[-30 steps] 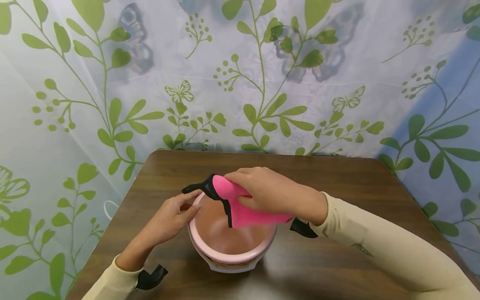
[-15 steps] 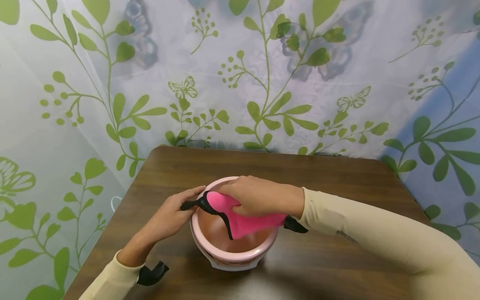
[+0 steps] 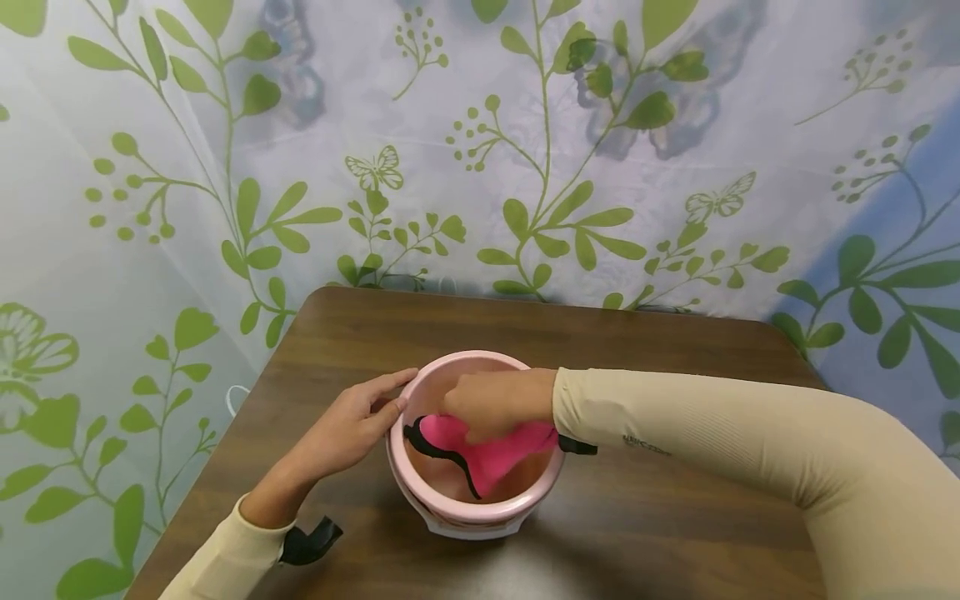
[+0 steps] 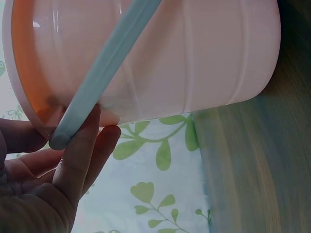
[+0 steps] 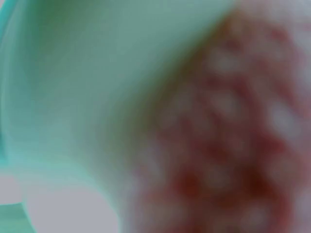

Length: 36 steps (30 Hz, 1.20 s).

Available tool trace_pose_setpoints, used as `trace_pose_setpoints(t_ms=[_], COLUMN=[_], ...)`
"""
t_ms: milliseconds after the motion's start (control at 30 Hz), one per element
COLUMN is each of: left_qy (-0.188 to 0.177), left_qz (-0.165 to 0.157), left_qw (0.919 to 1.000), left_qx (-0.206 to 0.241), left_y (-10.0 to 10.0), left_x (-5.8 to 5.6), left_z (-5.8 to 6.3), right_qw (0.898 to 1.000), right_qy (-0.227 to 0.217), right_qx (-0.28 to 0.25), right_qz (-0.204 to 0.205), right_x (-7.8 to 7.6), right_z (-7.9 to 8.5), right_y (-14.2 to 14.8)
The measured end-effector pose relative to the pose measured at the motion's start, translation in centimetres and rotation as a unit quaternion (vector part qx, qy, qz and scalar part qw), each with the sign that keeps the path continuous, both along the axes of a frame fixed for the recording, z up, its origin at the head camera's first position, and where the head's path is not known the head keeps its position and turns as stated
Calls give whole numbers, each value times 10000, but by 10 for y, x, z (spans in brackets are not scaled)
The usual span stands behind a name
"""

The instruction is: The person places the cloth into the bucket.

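Observation:
A pink bucket stands upright on the table, its pale grey handle lying against the outside wall in the left wrist view. At the left of the rim my left hand grips the bucket, thumb and fingers on either side of the edge. My right hand reaches down inside the bucket and holds a pink cloth with black edging. Its fingertips are partly hidden by the hand and the cloth. In the right wrist view the cloth is a close, blurred reddish patch.
The brown wooden table extends around the bucket. Behind it hangs a pale curtain printed with green leaves and butterflies. A thin white cord loop shows by the table's left edge.
My right hand has gone down with the cloth, from above the rim into the bucket. The cloth's black loop no longer sticks out over the rim. My left hand keeps its place on the rim.

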State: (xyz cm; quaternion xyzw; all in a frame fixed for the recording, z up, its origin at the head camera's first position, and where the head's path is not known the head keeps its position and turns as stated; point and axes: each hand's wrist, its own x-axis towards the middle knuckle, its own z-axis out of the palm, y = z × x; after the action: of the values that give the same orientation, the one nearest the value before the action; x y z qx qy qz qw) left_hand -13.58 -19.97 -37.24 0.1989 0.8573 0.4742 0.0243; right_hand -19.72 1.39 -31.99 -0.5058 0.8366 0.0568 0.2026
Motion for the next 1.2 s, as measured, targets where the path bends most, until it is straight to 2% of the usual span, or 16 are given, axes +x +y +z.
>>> trace_pose_setpoints(t_ms=[233, 567, 767, 900, 1067, 1200], left_qy=[31, -32, 4, -20, -15, -26], left_qz=[31, -67, -95, -159, -216, -184], left_qw=[10000, 10000, 10000, 9998, 9996, 9996], left_qx=[-16, 24, 18, 93, 208, 205], left_y=[1, 4, 4, 4, 4, 1], left_x=[0, -3, -4, -5, -6, -7], left_z=[-1, -3, -3, -4, -5, -5], right_qw=[9991, 9945, 9937, 9958, 9990, 9964], right_qy=[-23, -168, -196, -295, -405, -415], right_qx=[420, 1017, 1084, 794, -54, -725], right_qz=[70, -194, -220, -349, -174, -115], right_x=[-2, 3, 4, 3, 3, 11], right_z=[-5, -8, -7, 3, 25, 43], right_y=[0, 9, 12, 16, 31, 54])
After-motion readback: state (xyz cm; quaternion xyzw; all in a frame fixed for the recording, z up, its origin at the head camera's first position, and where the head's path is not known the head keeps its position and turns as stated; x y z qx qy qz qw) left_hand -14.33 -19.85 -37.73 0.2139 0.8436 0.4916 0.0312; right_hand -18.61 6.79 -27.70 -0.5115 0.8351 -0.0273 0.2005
